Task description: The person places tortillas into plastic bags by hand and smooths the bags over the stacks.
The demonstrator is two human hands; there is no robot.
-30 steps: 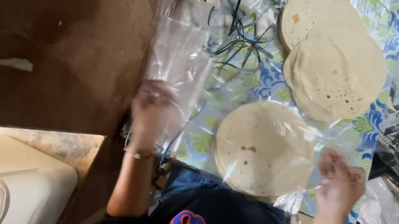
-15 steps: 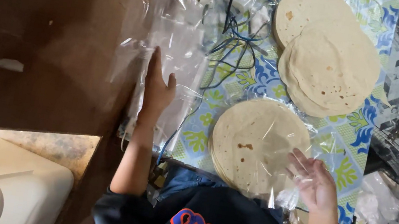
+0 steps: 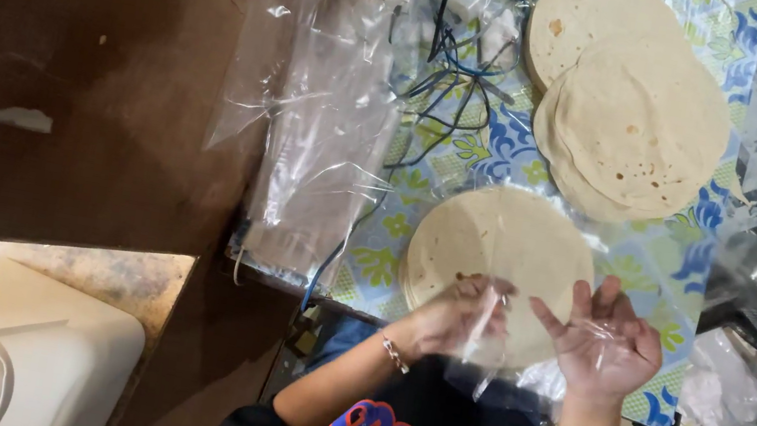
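brown floor [image 3: 67,72], floral tablecloth [image 3: 665,258], white appliance [image 3: 24,339].

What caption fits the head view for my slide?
Both hands, left hand and right hand, hold a clear plastic bag over a tortilla stack.
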